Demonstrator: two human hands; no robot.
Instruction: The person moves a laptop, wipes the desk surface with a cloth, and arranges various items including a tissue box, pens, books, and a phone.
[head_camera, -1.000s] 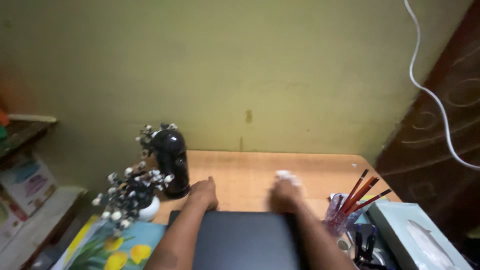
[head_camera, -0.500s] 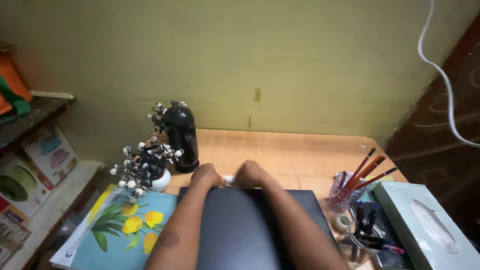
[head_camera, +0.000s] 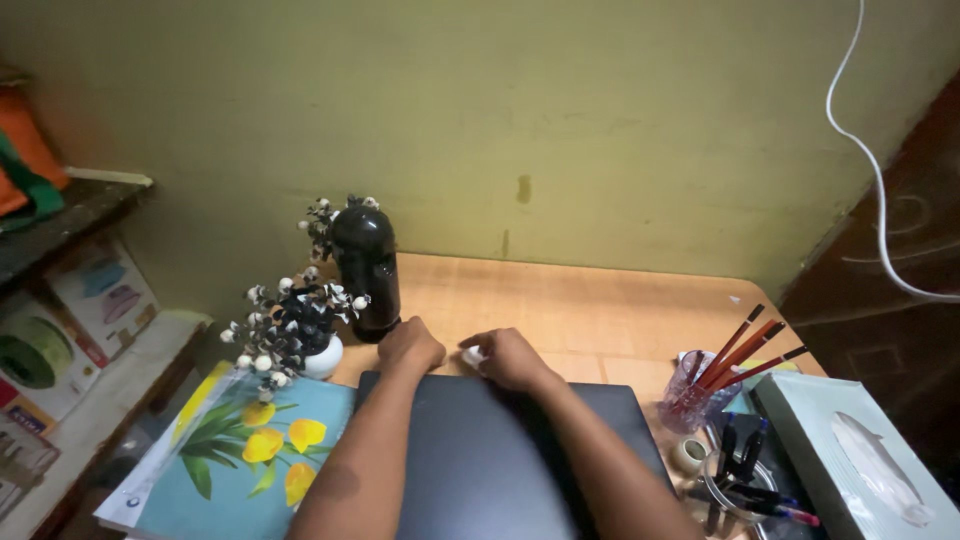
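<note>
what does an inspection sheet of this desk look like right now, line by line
surface: wooden desk, bare strip along the wall
job's things: closed dark laptop; small white wad, what it is cannot be told
clutter: black bottle, white vase of dried flowers, flower painting, cup of red pencils, pen holder, tissue box, tape roll
hands: left hand fisted at the laptop's far edge; right hand on the white wad
cables: white cable hanging at the wall
surroundings: green-yellow wall, shelf with boxes on the left
</note>
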